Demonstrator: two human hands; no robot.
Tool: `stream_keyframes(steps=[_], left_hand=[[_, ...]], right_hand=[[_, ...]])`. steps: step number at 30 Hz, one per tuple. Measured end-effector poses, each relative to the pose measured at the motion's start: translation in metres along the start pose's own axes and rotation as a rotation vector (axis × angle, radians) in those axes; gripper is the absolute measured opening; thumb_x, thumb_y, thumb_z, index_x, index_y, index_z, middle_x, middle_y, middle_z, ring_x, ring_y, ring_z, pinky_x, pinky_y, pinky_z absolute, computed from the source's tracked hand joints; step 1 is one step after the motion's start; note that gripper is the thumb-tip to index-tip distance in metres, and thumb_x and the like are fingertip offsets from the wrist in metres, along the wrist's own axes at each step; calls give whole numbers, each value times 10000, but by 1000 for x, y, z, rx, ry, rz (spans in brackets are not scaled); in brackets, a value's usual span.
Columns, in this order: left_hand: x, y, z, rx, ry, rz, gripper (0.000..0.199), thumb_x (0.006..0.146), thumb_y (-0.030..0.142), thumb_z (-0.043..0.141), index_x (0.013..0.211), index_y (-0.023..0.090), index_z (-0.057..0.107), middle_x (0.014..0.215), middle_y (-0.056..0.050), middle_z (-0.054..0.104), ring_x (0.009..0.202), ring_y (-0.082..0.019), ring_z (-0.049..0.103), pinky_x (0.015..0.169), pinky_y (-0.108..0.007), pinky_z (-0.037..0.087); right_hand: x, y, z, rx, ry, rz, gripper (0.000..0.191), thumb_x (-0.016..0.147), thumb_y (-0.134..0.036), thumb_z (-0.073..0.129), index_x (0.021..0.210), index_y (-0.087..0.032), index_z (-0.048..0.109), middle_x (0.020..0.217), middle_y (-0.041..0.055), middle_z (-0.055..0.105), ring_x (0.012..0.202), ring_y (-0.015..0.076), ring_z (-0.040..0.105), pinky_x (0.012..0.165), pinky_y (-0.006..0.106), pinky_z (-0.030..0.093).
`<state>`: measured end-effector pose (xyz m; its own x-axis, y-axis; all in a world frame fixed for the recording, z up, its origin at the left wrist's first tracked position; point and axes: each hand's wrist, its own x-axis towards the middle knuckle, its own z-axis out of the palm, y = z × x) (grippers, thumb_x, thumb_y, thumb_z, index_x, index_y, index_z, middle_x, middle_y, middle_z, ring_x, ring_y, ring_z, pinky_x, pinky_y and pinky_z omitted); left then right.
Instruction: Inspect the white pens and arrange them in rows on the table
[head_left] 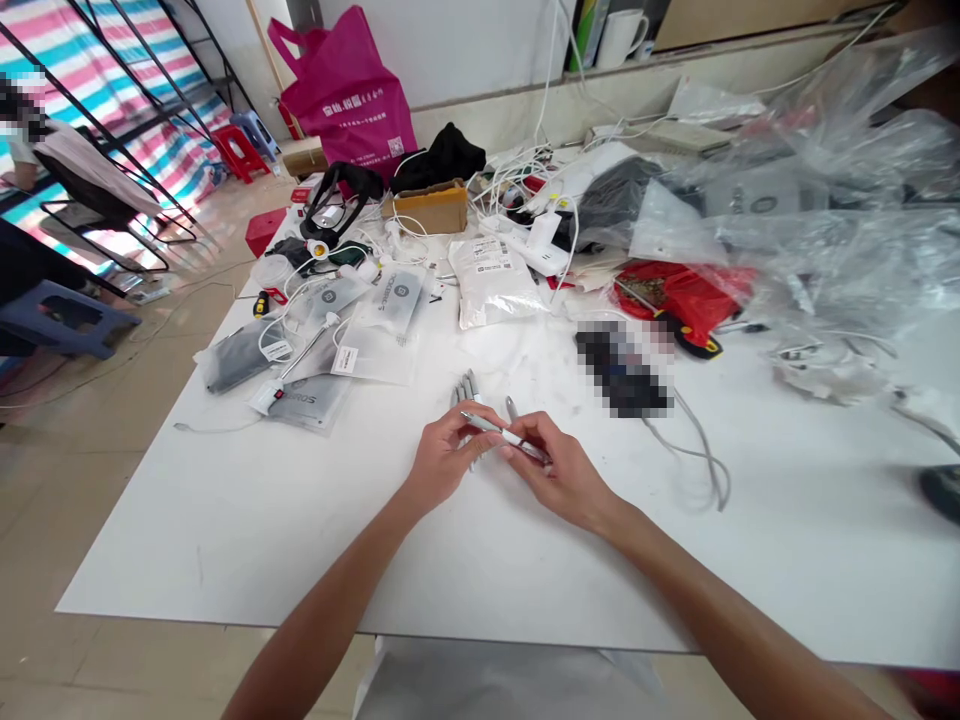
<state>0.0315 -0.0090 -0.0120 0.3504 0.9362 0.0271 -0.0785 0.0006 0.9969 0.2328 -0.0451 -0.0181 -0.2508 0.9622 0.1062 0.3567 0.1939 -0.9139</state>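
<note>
Between my two hands, above the white table (300, 540), is a slim grey-and-white pen (510, 436), held at a slant. My left hand (448, 450) pinches its upper left end with thumb and fingers. The lower right part of it lies in the closed fingers of my right hand (562, 468). Just beyond my left hand several similar grey pens (469, 385) lie side by side, partly covered by the hand. One more grey pen tip (512, 405) shows behind my right fingers.
Packets in frosted bags (390, 310) and a white-handled tool (274, 392) lie to the left. Further back are a white parcel (495, 280), tangled white cables (517, 180) and a magenta bag (352, 100). At right sit a red bag (690, 295) and clear plastic (825, 230).
</note>
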Motion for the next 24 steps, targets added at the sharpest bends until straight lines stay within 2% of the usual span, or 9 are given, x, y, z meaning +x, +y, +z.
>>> stream_keyframes(steps=[4, 7, 9, 12, 14, 17, 19, 22, 24], left_hand=[[1, 3, -1, 2, 8, -57, 289, 899, 406, 814, 1132, 238, 781, 1142, -70, 719, 909, -173, 660, 822, -307, 531], [4, 4, -3, -10, 112, -40, 403, 888, 377, 830, 1254, 247, 723, 1125, -73, 729, 1000, -192, 668, 902, -321, 529], [5, 3, -4, -51, 141, -1, 389, 867, 365, 853, 1210, 229, 730, 1082, -74, 732, 997, -194, 667, 888, -318, 530], [4, 4, -5, -106, 133, 5, 276, 829, 373, 885, 1015, 198, 781, 986, -69, 744, 866, -178, 653, 786, -307, 526], [2, 5, -6, -101, 131, 9, 213, 860, 385, 856, 947, 196, 808, 966, -71, 752, 865, -181, 651, 783, -308, 517], [1, 8, -6, -129, 15, 22, 284, 943, 411, 770, 1161, 235, 812, 1206, -102, 750, 1081, -216, 645, 906, -324, 507], [2, 7, -6, -181, -28, 3, 392, 938, 426, 776, 1292, 258, 760, 1312, -112, 723, 1122, -218, 630, 925, -328, 500], [3, 2, -4, -230, 104, -26, 292, 868, 416, 852, 1087, 227, 810, 1099, -88, 768, 942, -185, 636, 859, -316, 489], [4, 0, -4, -232, 156, -29, 221, 868, 415, 852, 932, 205, 820, 1004, -76, 760, 911, -182, 622, 864, -322, 474]], right_hand=[[0, -1, -1, -7, -12, -31, 333, 1130, -467, 404, 1014, -233, 610, 762, -12, 523, 632, 139, 430, 594, 293, 350], [0, 0, -1, -19, 26, -25, 318, 1131, -468, 401, 1069, -235, 608, 770, -10, 542, 630, 142, 452, 598, 295, 365], [0, 3, 0, -43, 55, -13, 279, 1123, -465, 434, 1087, -237, 591, 752, -18, 531, 622, 141, 451, 593, 292, 369], [-1, 5, 2, -94, 64, -35, 228, 1109, -446, 481, 1071, -240, 568, 738, -28, 517, 612, 135, 430, 592, 286, 363], [-1, 5, 2, -97, 38, -43, 234, 1111, -445, 474, 1058, -239, 573, 718, -34, 501, 599, 132, 409, 587, 285, 353], [-2, 2, 2, -39, 11, -23, 288, 1120, -468, 437, 1055, -238, 599, 702, -34, 497, 586, 131, 411, 572, 282, 347], [-2, 1, 3, -23, 46, -11, 286, 1112, -477, 454, 1063, -236, 602, 694, -35, 502, 578, 131, 417, 559, 280, 342], [-4, 3, 6, -77, 112, -33, 248, 1089, -463, 509, 1057, -234, 596, 688, -34, 505, 571, 131, 403, 560, 284, 331], [-4, 3, 7, -87, 104, -36, 251, 1085, -466, 521, 1048, -232, 603, 686, -33, 495, 571, 131, 384, 568, 290, 321]])
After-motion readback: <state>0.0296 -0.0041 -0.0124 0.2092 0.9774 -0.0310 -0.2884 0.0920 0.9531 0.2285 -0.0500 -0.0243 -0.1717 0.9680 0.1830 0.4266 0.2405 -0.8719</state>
